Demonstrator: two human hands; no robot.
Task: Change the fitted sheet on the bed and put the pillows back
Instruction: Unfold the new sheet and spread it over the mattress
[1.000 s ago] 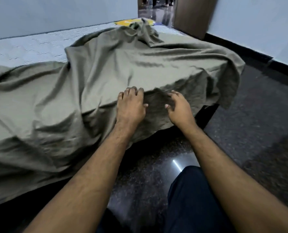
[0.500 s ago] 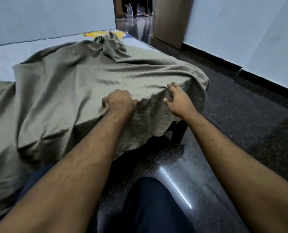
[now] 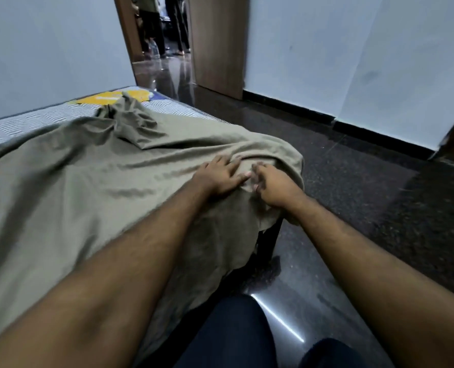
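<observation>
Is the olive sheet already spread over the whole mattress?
No. The olive sheet lies loose and bunched; bare mattress shows along the far side.

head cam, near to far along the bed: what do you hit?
Olive sheet → left hand flat on it at the corner → bunched sheet lump → bare mattress → yellow patch → doorway.

A dark polished floor (image 3: 353,181) spreads to the right of the fingers and below them, catching a thin bright streak of light (image 3: 276,318). Far above the fingers, a brown wooden door (image 3: 217,41) stands open beside a doorway (image 3: 162,30) where people's legs show. Pale walls (image 3: 353,49) with a black skirting (image 3: 286,108) run up and right.
</observation>
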